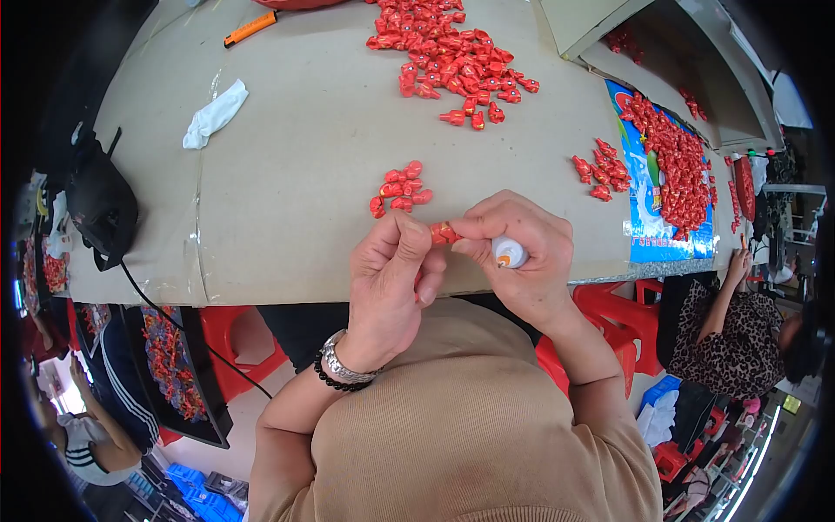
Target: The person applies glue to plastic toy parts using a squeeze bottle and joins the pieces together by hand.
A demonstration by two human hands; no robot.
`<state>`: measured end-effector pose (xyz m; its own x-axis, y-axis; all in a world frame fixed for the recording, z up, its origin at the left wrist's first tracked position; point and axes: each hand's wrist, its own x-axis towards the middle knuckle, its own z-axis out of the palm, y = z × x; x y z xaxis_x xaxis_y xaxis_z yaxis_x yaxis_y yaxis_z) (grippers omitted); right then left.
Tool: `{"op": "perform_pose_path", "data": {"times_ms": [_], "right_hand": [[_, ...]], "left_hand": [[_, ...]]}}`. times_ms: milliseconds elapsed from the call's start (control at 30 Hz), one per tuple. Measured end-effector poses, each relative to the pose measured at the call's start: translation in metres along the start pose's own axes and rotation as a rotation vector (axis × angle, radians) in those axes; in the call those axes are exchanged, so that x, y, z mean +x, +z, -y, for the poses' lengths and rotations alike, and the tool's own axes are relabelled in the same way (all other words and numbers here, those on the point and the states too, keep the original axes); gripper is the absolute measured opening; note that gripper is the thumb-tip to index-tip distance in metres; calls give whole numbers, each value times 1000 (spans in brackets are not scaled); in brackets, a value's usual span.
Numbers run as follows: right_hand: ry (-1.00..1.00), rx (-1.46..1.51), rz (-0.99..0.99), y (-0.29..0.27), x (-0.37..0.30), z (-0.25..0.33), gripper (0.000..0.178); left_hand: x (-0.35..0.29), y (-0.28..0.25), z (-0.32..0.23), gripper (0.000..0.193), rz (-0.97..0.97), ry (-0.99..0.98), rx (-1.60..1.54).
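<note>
Between my two hands, above the table's near edge, is a small red figurine piece (pixel 444 233) with gold markings. The thumb and fingers of my left hand (pixel 383 283) pinch it from one side. My right hand (pixel 532 261) meets its other side with thumb and forefinger tips. A white tube-like object (pixel 509 252) with an orange mark is also wrapped in my right hand; most of it is hidden by the fingers. Just beyond my left hand lies a little cluster of rounded red pieces (pixel 402 185) on the table.
Farther back spreads a big heap of red figurine parts (pixel 461 65). At the right, more pile on a blue sheet (pixel 639 222), beside a small group (pixel 603 168). A white cloth (pixel 216 114) and an orange knife (pixel 250 30) lie left. A co-worker (pixel 731 339) sits at the right.
</note>
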<state>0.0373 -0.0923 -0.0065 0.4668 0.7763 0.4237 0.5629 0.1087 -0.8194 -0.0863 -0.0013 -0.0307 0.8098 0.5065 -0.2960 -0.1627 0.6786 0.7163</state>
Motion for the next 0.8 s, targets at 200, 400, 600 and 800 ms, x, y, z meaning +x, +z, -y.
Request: {"op": "perform_pose_path", "data": {"times_ms": [200, 400, 600, 800], "right_hand": [[11, -20, 62, 2, -8, -10, 15], [0, -60, 94, 2, -12, -15, 17], [-13, -29, 72, 7, -10, -17, 16], [12, -25, 85, 7, -9, -18, 15]], "left_hand": [[2, -3, 4, 27, 6, 8, -14], [3, -4, 8, 25, 26, 16, -33], [3, -3, 3, 24, -14, -48, -38], [5, -1, 0, 24, -34, -100, -72]]}}
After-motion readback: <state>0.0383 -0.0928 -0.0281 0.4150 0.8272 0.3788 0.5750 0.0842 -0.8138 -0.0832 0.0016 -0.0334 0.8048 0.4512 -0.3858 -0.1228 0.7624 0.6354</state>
